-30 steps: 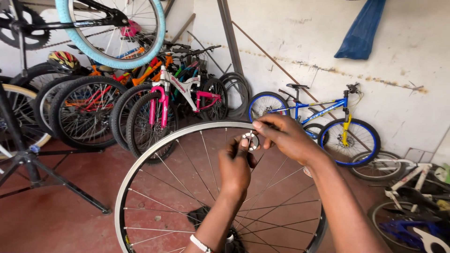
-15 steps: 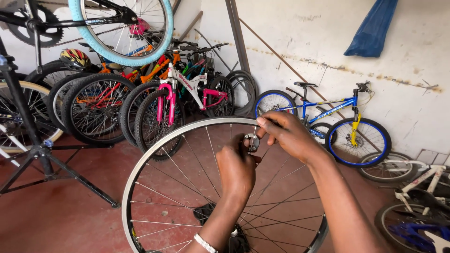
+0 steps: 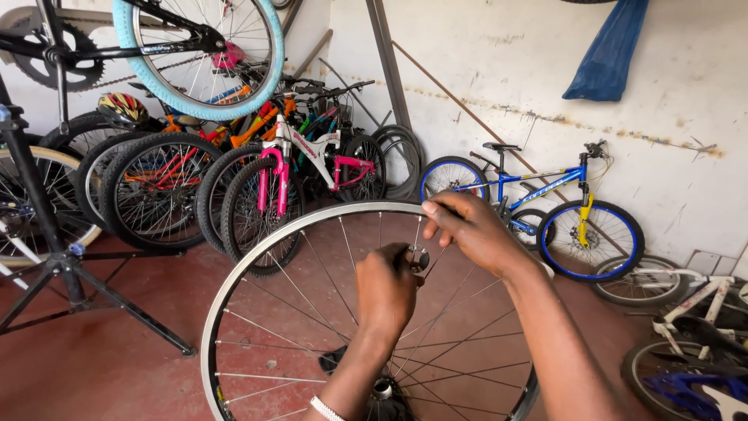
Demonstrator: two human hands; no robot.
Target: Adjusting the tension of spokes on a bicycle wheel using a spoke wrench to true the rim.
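Wheel [image 3: 234,288] sits lower now; hands [image 3: 425,257] still on spoke tool [image 3: 418,258].

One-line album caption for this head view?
Two bare hands, left and right, pinch a small round metal tool above a bare silver spoked bicycle rim.

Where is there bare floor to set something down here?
Bare red floor lies between the stand and the wheel rim. Crowded: bikes along the back wall, more at far right. Both hands, left and right, work among spokes.

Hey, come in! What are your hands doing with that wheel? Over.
Left hand shut on small spoke tool. Right hand pinching spoke by silver rim. Nothing blocking.
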